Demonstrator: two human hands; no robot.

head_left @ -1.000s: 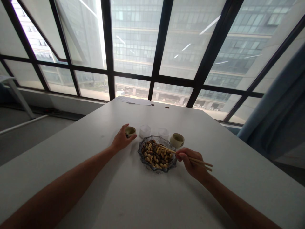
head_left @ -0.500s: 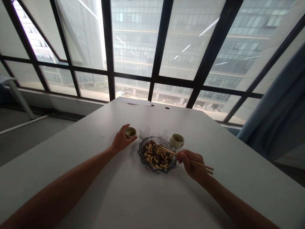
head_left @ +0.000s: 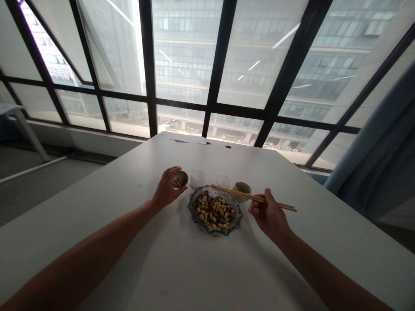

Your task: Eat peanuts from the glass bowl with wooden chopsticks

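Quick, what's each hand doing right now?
Left hand: closed around a small cup, which is tilted.
Right hand: closed, holding wooden chopsticks.

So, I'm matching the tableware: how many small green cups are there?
2: one cup in the left hand; the other cup beyond the glass bowl, partly behind the chopsticks.

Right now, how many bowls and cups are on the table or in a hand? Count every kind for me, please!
Small round greenish-beige ceramic cups: 2 (one in the left hand)
Small clear see-through cups: 2
Wide scalloped bluish glass bowl: 1
Total: 5
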